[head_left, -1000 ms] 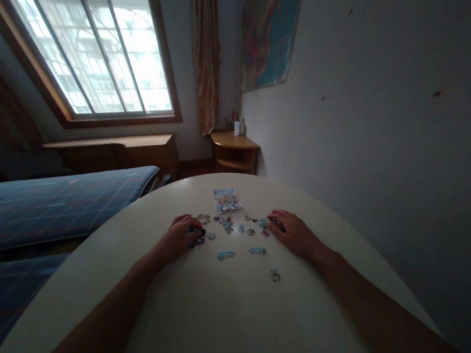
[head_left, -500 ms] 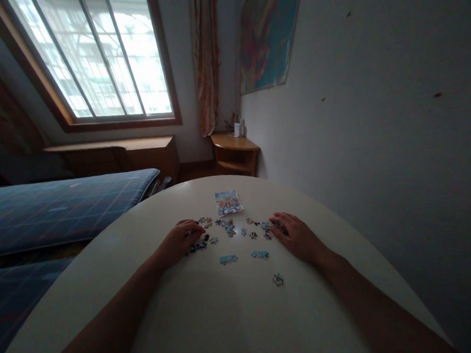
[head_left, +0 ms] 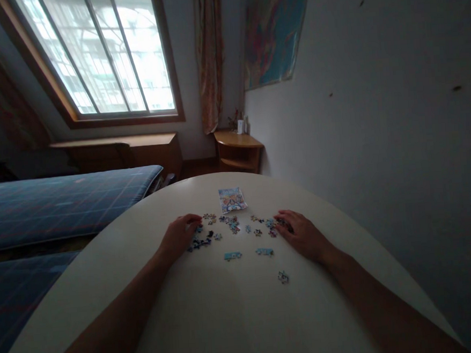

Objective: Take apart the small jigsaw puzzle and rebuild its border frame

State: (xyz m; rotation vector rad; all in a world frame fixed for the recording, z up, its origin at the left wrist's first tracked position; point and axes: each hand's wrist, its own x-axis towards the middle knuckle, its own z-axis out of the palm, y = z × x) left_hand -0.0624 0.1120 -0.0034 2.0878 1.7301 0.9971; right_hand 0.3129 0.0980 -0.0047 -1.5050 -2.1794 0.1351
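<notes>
My left hand (head_left: 179,236) rests at the left end of the loose jigsaw pieces, its fingertips closed together on a small reddish puzzle piece. Just below its fingers lies a cluster of dark blue pieces (head_left: 201,243). On the other side, my right hand (head_left: 302,233) curves over several pieces (head_left: 272,226), thumb and fingers apart, partly hiding them. Between the hands are a multicoloured cluster (head_left: 233,224) and a few single pieces (head_left: 257,232). Nearer to me lie two joined light-blue strips, a left one (head_left: 232,256) and a right one (head_left: 264,252).
A colourful picture sheet (head_left: 232,200) lies beyond the pieces on the white round table (head_left: 229,317). One lone piece (head_left: 283,277) sits closer to me, right of the middle. A plaid mattress (head_left: 72,204) stands left of the table; a wall (head_left: 379,161) runs along the right.
My left hand has drawn slightly back and up, uncovering pieces beneath its fingers. The right hand stays over its pieces. The whole view has shifted a little.
</notes>
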